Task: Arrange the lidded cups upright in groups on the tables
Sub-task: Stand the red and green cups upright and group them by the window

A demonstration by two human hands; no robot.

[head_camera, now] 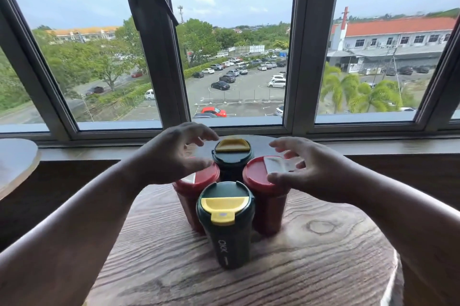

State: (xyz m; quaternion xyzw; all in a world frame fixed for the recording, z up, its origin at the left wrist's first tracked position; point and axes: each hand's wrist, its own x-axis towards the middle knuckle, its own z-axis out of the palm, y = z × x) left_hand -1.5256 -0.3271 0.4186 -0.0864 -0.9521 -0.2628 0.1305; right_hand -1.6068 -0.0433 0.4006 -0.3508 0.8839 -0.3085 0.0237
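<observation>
Several lidded cups stand upright in a tight cluster on a round wooden table (311,263). A dark green cup with a yellow lid flap (226,226) is nearest me. A second green cup (232,156) stands at the back. A red cup (196,188) is on the left, and a red cup with a white flap (267,188) on the right. My left hand (174,156) hovers above the left red cup, fingers spread and loosely bent, holding nothing. My right hand (296,169) hovers over the right red cup's lid in the same way.
A second round table (15,161) shows at the far left edge. A window sill (373,146) and large windows run behind the table, above a dark wooden wall panel. The table's near and right parts show bare wood grain.
</observation>
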